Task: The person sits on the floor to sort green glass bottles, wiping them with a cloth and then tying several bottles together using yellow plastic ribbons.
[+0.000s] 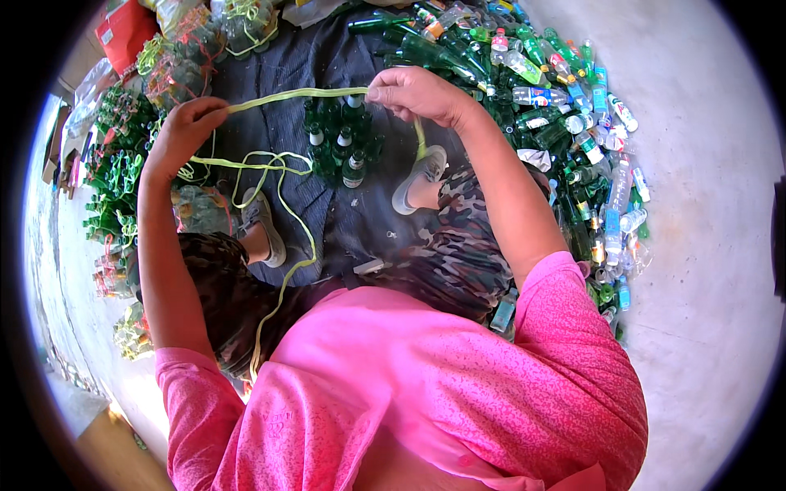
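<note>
A length of yellow-green plastic twine (295, 95) runs between my two raised hands. My left hand (193, 126) pinches it at one side, and my right hand (414, 95) grips it at the other, with a short tail hanging down towards my right shoe. More of the twine trails in loops across the dark ground sheet (344, 227) and over my left leg. Just below the stretched part stands a cluster of upright green glass bottles (344, 144), some with white neck labels. I cannot tell whether any twine goes around them.
Loose glass and plastic bottles (552, 98) lie heaped along the right side. At the left stand bundles of tied green bottles (120, 184) and clear bottles (202, 208). A red bag (126, 37) lies at the upper left. My shoes rest on either side of the cluster.
</note>
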Tool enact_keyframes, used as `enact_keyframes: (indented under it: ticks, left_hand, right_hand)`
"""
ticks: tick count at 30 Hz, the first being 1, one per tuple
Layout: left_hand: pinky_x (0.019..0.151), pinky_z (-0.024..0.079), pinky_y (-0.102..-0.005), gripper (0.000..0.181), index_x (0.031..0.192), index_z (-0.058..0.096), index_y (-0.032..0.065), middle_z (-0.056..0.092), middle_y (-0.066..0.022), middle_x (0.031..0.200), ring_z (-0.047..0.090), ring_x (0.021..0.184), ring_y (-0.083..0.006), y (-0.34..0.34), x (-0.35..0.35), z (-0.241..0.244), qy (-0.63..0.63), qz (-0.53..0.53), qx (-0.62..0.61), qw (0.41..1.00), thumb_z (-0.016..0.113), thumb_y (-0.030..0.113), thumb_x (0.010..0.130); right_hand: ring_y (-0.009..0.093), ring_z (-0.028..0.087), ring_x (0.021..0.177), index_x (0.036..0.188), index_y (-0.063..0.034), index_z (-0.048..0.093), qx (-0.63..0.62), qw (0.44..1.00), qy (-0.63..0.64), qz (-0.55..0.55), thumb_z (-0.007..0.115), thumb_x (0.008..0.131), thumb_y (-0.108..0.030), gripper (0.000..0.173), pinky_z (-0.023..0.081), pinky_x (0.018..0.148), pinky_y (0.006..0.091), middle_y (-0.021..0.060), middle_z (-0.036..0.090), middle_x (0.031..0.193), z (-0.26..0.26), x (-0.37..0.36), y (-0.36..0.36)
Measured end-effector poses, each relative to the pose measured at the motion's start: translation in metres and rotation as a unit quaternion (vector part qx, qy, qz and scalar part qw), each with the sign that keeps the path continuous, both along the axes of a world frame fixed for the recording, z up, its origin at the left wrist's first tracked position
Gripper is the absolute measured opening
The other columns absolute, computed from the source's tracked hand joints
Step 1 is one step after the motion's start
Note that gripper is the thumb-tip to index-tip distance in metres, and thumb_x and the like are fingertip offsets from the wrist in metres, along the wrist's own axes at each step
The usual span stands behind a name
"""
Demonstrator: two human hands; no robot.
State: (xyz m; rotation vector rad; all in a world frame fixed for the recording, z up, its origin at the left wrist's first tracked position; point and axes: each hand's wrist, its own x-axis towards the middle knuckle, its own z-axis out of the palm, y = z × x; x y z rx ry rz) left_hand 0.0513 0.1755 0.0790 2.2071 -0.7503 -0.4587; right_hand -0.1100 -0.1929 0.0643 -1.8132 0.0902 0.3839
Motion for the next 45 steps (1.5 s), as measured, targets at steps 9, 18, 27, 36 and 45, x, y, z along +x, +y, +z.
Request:
enact_keyframes:
  ticks: [9,18,27,36,45]
  left_hand:
    - [0.047,0.027,-0.0209,0.025,0.1,0.071,0.0077,0.043,0.0086,0.063,0.035,0.052,-0.0021,0.034,0.035,0.006,0.055,0.085,0.007,0.995,0.064,0.032,0.096]
    - [0.082,0.049,-0.0381,0.034,0.103,0.071,0.0025,0.071,-0.016,0.098,0.067,0.092,-0.0255,0.093,0.099,-0.063,-0.253,0.053,0.083,0.963,0.057,0.032,0.095]
    - [0.077,0.051,-0.0411,0.03,0.092,0.068,0.0032,0.067,-0.0153,0.081,0.067,0.084,-0.0321,0.056,0.128,-0.119,-0.326,-0.064,0.143,0.932,0.059,0.032,0.09]
    - [0.046,0.042,-0.0294,0.02,0.087,0.065,0.0047,0.054,-0.003,0.063,0.052,0.048,-0.0151,0.012,0.083,-0.063,0.127,0.178,-0.075,0.973,0.059,0.023,0.093]
    - [0.042,0.032,-0.0302,0.02,0.095,0.065,0.0099,0.046,0.0046,0.059,0.041,0.044,-0.0108,0.015,0.071,-0.158,0.135,0.075,-0.129,0.98,0.058,0.028,0.098]
  right_hand:
    - [0.006,0.045,0.063,0.098,-0.0043,0.069,-0.091,0.966,-0.14,-0.196,0.06,0.096,-0.027,0.025,0.035,0.053,0.0232,-0.0031,0.055,0.075,-0.005,0.007,-0.035]
    - [0.01,0.057,0.062,0.102,-0.003,0.067,-0.078,0.994,-0.064,-0.044,0.06,0.096,-0.025,0.024,0.046,0.055,0.0246,0.0025,0.064,0.076,-0.005,0.016,0.016]
    - [0.015,0.06,0.055,0.088,-0.0012,0.066,-0.06,0.988,-0.035,-0.137,0.059,0.092,-0.017,0.018,0.046,0.048,0.0294,0.0076,0.065,0.07,-0.057,0.03,-0.006]
    - [0.015,0.062,0.059,0.097,-0.0009,0.066,-0.095,0.976,-0.057,-0.185,0.057,0.095,-0.017,0.018,0.05,0.056,0.0303,0.0078,0.067,0.077,-0.044,0.01,-0.024]
    - [0.011,0.061,0.064,0.104,-0.0041,0.065,-0.027,0.983,0.013,-0.18,0.057,0.097,-0.018,0.018,0.049,0.055,0.0262,0.0043,0.067,0.081,-0.071,-0.023,-0.051]
